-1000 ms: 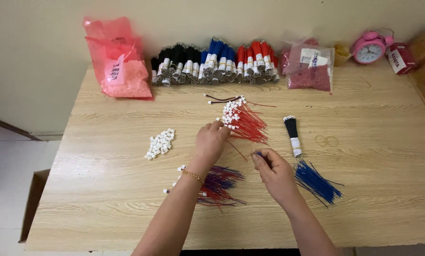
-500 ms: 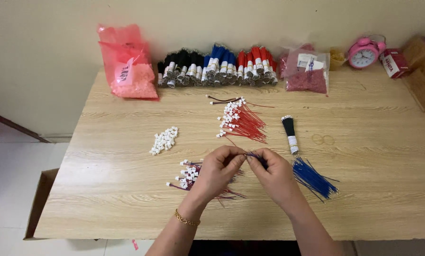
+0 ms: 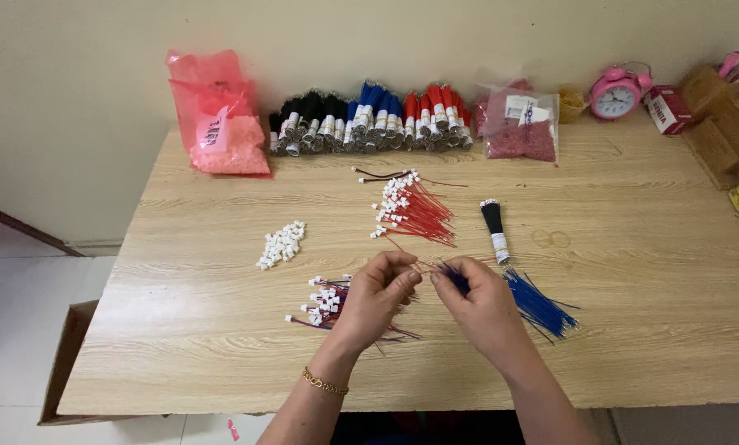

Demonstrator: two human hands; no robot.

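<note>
Head view, left hand (image 3: 375, 295): fingers pinched narrow on the end of a thin red wire (image 3: 423, 265), so the tip stays steady near the middle of the surface (image 3: 633, 330).
Head view, right hand (image 3: 478, 298): fingers closed on a small bunch of blue wires (image 3: 454, 276), its tips meeting those of the left hand; the two hands almost touch.
Loose blue wires (image 3: 542, 305): one fan-shaped pile just right of the right hand, within easy reach.
Wires with white connectors (image 3: 326, 298): one pile under the left wrist, toward the front edge; it seems the place for assembled pieces.
White connectors (image 3: 281, 244): one small heap, left of the middle; too many to count.
Red wires with connectors (image 3: 415, 213): one pile beyond the hands.
Black wire bundle (image 3: 495, 227): one, taped, lying alone.
Back edge: a row of black, blue and red bundles (image 3: 369, 124); two pink bags (image 3: 217, 115); one pink alarm clock (image 3: 617, 92).
</note>
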